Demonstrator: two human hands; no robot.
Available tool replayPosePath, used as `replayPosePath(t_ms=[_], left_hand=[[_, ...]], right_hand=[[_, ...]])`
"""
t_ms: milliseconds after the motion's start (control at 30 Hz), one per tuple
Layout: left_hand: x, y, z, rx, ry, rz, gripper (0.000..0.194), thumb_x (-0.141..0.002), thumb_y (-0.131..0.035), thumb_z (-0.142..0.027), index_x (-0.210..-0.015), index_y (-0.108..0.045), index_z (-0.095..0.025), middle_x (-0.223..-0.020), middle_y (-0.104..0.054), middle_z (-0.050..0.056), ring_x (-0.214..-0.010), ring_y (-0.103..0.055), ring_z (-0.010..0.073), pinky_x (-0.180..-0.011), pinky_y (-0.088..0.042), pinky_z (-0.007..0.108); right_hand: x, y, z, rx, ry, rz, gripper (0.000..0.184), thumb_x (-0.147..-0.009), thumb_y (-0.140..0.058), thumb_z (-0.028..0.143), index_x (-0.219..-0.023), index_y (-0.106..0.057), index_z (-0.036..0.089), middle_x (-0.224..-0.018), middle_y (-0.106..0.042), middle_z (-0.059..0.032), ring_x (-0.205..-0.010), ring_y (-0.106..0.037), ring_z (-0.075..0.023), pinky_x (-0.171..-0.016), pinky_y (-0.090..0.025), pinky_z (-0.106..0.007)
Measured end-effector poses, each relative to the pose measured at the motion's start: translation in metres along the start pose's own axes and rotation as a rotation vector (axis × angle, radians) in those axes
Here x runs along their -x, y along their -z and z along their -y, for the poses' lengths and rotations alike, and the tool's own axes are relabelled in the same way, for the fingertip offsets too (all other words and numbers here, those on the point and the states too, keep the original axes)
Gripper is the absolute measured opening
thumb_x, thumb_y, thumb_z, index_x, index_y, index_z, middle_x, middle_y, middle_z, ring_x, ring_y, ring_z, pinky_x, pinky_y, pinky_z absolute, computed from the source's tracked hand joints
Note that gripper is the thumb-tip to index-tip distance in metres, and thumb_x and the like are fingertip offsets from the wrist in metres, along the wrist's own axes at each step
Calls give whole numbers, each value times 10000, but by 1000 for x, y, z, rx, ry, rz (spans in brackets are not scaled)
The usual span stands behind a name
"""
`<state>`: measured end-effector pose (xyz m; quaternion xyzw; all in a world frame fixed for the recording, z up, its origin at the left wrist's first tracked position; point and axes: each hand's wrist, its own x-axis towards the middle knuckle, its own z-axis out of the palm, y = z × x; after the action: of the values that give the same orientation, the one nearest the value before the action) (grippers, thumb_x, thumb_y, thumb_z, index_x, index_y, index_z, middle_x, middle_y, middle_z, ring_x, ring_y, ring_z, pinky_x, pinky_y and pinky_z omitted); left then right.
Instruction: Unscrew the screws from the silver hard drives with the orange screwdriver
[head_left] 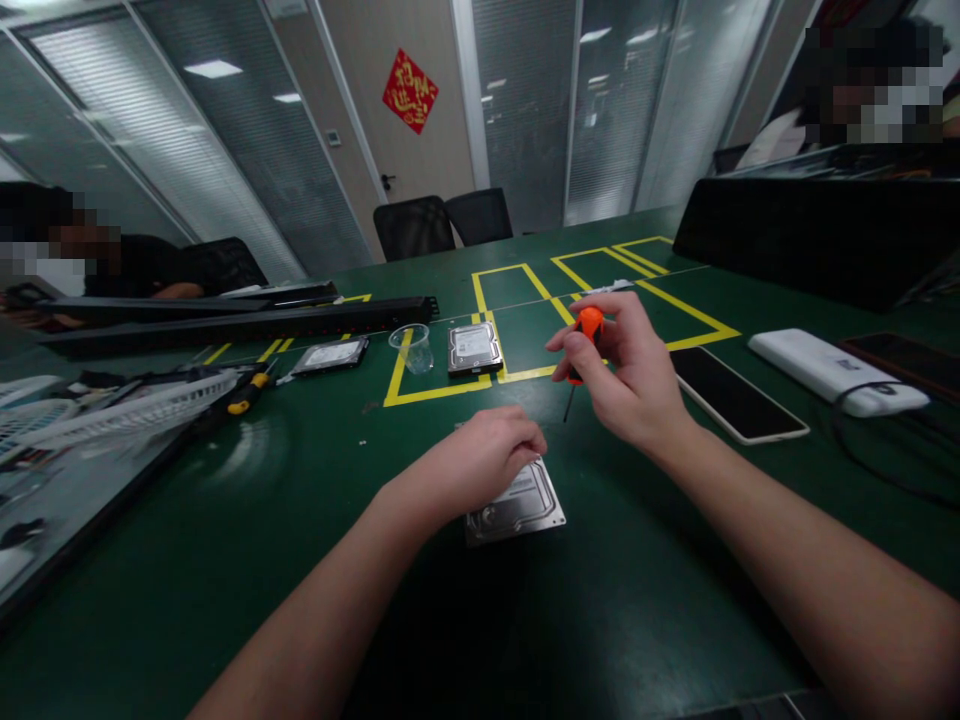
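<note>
A silver hard drive (pixel 517 510) lies on the green table, its far part covered by my left hand (pixel 491 450). The fingers of that hand are curled and closed at the drive's far right edge; whatever is between them is hidden. Above the table to the right, my right hand (pixel 619 370) grips a screwdriver (pixel 590 322) with an orange and black handle. Its thin shaft points down, apart from the drive. Farther back lie a second hard drive (pixel 474 347) and a third hard drive (pixel 330 355). A clear plastic cup (pixel 417 350) stands between them.
On the right are a phone (pixel 739 393), a white power bank (pixel 836 370) with a black cable, and a large black panel (pixel 817 240). At left lie a yellow-black screwdriver (pixel 251 392), white plastic racks (pixel 127 410) and long black bars (pixel 240 325). Two other people sit beyond.
</note>
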<state>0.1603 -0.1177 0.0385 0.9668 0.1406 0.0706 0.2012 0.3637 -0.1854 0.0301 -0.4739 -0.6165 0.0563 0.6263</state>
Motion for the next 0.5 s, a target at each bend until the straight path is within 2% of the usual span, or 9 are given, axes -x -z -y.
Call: replayPosePath(t_ms=[133,300,500], left_hand=[[6,0,2,-15,-30,-11,238,-1035,-563,-150,-1107,-789,-173,-1146,-720,84,-1031,-682,215,-969,-547,365],[10,2,4,3,-54,-4,236,-1029,-591,-150,-1046,-825,-174,-1165,-726,90,-1051,-694,209,-997,-544,355],[11,3,5,23,-92,-1,236,-1030,-602,-144,-1084,-831,-161,-1159,-746,94,-1039,-709,202,-986,-547,342]], right_hand=[[0,0,0,-4,-5,1,287,-1049,-641,460,-1269,-534,309,-1019,-701,-9,-680,-740,-170,-641,-624,-364],[0,-1,-3,5,3,-9,291,-1045,-647,447,-1277,-539,308,-1029,-697,-14,-705,-744,-179,-623,-622,-364],[-1,-1,-2,12,3,-5,283,-1043,-652,447,-1261,-541,306,-1016,-708,-10,-686,-748,-177,-620,-616,-364]])
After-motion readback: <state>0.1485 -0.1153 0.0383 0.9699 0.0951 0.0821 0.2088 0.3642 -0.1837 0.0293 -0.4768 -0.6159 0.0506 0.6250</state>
